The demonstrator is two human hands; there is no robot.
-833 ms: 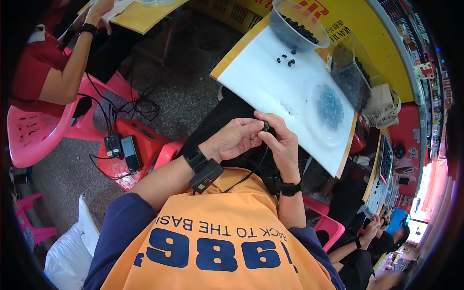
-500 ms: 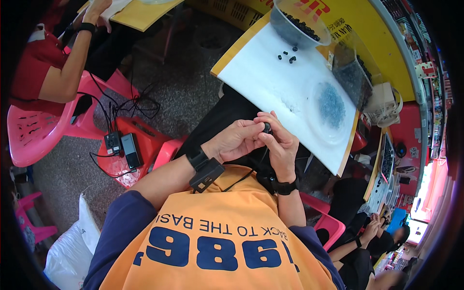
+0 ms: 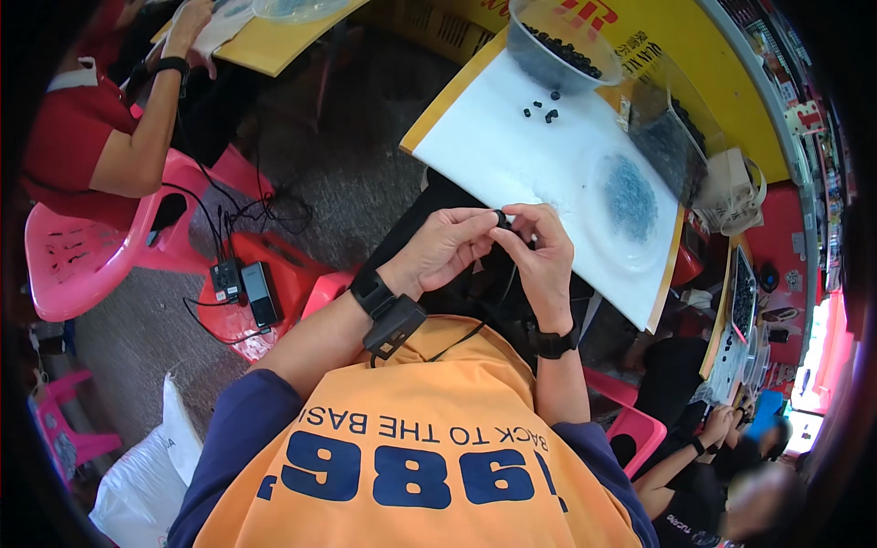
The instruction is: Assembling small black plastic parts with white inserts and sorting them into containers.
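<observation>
Above my lap, just off the near edge of the white-topped table [image 3: 484, 119], my left hand [image 3: 443, 248] pinches a small black cylindrical part [image 3: 501, 219] between thumb and forefinger. My right hand [image 3: 545, 258] meets it from the other side, thumb and forefinger closed at the part's end. A tiny pale spot shows at those right fingertips, too small to name. On the table, several loose black parts [image 3: 551, 116] lie beside a clear bowl [image 3: 539, 75] with more of them. A clear round dish [image 3: 585, 196] holds small pale blue pieces [image 3: 628, 196].
A clear bin [image 3: 671, 155] of dark parts stands at the table's right edge, near a pale bag [image 3: 731, 196]. At left, a red stool [image 3: 233, 315] carries black devices and cables; a person in red sits on a pink chair [image 3: 87, 260]. Other people work at lower right.
My hands have drawn slightly apart, the right one shifting right. The small black part now shows between the fingertips, held in my left pinch. The whole view has shifted slightly.
</observation>
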